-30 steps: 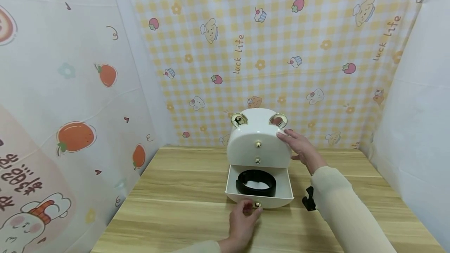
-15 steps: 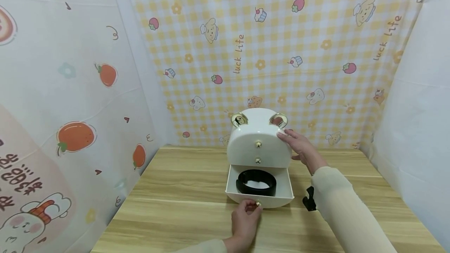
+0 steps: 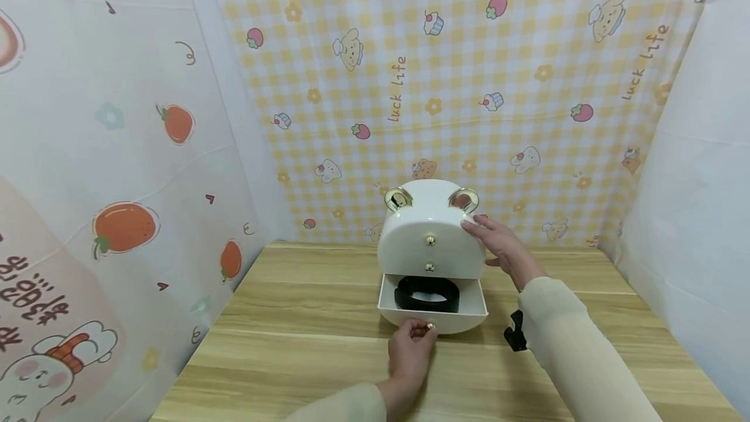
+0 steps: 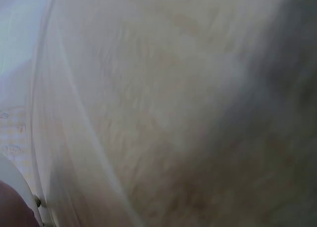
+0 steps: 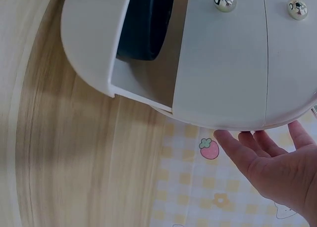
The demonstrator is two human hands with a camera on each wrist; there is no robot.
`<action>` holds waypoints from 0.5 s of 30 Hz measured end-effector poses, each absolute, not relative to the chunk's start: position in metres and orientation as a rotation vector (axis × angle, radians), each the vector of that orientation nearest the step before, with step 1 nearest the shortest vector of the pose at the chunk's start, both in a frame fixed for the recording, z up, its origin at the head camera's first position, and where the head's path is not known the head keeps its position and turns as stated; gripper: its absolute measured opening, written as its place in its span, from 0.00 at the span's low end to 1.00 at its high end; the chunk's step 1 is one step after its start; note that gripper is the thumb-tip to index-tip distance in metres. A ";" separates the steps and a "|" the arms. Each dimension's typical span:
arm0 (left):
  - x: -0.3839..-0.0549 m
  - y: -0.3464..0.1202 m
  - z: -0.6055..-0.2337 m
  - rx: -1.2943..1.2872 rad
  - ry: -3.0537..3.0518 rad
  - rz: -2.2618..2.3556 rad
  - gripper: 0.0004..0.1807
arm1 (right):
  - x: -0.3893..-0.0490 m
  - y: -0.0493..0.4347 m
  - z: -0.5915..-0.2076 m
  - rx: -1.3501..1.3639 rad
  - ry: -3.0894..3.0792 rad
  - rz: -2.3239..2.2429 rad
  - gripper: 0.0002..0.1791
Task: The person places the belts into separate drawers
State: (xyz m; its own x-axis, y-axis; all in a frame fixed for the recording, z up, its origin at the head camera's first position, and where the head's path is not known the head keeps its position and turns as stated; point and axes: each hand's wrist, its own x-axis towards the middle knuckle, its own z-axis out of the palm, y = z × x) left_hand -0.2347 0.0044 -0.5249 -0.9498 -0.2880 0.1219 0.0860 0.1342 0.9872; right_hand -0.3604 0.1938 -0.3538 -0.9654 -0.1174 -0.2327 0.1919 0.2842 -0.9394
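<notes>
A white storage box (image 3: 433,197) with gold ear-like rings on top stands on the table, its bottom drawer (image 3: 433,321) pulled partway out. Inside the drawer lies a black coiled band (image 3: 428,303), rolled like a belt. My left hand (image 3: 409,358) pinches the drawer's gold knob (image 3: 430,326) between thumb and fingers. On the box's right side, my right hand (image 3: 505,247) rests with extended fingers; the right wrist view shows those fingertips (image 5: 221,135) against the wall. Mostly blurred sleeve cloth (image 4: 148,113) fills the left wrist view.
A small black clip-like object (image 3: 515,332) appears beside the right sleeve (image 3: 580,344). The wooden table (image 3: 281,318) meets a checked yellow cloth (image 3: 433,83) behind and white cloths on both sides. Two more gold knobs mark the box's upper front.
The drawer has slid inward toward the box, carrying the black band with it. My left hand has moved forward with the knob; my right hand has stayed at the box's side.
</notes>
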 end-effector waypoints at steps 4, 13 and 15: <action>-0.244 0.004 -0.525 0.169 -2.129 -1.868 0.07 | -0.361 0.195 -0.354 0.075 2.298 -1.733 0.48; -0.264 0.005 -0.529 0.160 -2.127 -1.864 0.07 | -0.360 0.195 -0.353 0.085 2.290 -1.740 0.47; -0.267 0.006 -0.529 0.166 -2.134 -1.848 0.07 | -0.360 0.194 -0.353 0.085 2.286 -1.739 0.47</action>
